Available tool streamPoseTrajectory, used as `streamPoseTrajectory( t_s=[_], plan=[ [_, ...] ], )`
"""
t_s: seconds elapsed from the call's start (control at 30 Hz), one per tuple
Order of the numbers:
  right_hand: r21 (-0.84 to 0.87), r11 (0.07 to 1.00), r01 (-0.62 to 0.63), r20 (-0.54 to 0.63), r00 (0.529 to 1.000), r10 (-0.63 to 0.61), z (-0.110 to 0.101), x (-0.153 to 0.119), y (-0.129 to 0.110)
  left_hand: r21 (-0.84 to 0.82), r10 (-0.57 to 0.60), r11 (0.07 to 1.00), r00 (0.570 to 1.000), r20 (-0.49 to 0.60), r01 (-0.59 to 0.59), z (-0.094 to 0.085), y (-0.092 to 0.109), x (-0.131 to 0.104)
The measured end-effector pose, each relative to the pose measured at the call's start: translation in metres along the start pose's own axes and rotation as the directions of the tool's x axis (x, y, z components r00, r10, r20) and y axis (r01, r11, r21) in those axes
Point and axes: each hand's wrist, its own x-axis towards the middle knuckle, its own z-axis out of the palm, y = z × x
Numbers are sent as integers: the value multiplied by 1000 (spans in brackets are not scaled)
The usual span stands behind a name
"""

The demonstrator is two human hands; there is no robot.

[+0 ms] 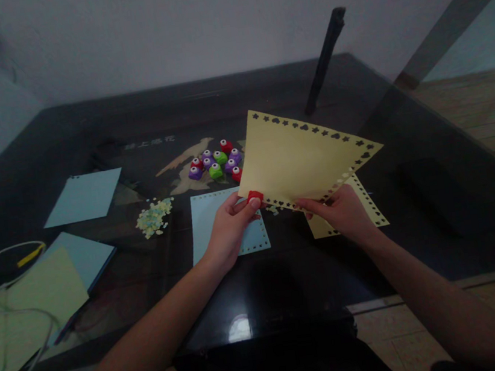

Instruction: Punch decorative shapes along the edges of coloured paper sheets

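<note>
Yellow sheet held aloft in both hands over a dark table

The person's left hand grips a red punch at the sheet's near left corner, thumb pressed on top of it; whether the paper's edge sits inside the punch cannot be told. The right hand pinches the sheet's near edge between thumb and fingers. The sheet is tilted, raised above the tabletop, with small cut-out shapes, stars and hearts among them, running along its far, right and near edges. Its left edge is plain.

Beneath the left hand lies a blue sheet with holes along its far, right and near edges. A smaller-looking yellow piece, also punched along its edges, lies under the right hand, partly covered.

Just beyond the blue sheet sits a cluster of punches in red, purple and green, their tops marked like eyes. To its left is a heap of paper bits, pale yellow and blue. Farther left lies another blue page with a few holes at its far left corner. Nearer the person, pale yellow-green sheets overlap a blue stack.
</note>
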Motion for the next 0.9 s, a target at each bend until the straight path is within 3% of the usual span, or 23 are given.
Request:
streamPoseTrajectory(
  t_s=[0.9],
  plan=[
    [-13,1000,8,-6,1000,-8,0,0,0,15,0,1000,1000,-19,0,1,0,0]
  ],
)
